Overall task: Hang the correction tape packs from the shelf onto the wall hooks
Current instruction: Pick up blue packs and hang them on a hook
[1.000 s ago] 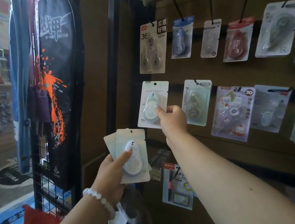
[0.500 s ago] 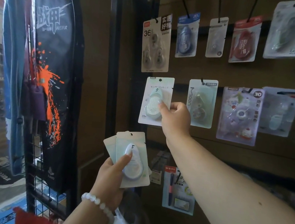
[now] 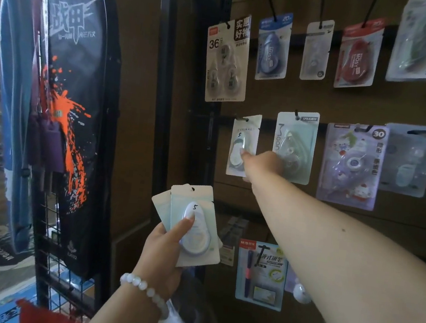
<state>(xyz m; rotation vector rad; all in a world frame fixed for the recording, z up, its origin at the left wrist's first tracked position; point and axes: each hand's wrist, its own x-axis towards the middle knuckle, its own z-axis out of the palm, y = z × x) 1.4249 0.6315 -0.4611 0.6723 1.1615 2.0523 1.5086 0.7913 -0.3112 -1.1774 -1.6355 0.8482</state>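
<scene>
A pale correction tape pack marked with a 5 hangs at the black wall hook at the left end of the middle row, turned edge-on toward me. My right hand reaches out to it and pinches its lower right part with thumb and fingers. Lower down, my left hand grips a fanned stack of two or three matching packs, the thumb pressed on the front pack's blister.
Other tape packs hang in two rows on the brown pegboard wall, such as a Moon pack just right of my hand and a three-piece pack above. A dark racket bag hangs on a wire grid at left. A pen pack hangs below.
The pack in my right hand has slid onto the hook and swung from facing me to an angled, narrower view. My right arm stretched further forward. The left hand stayed in place.
</scene>
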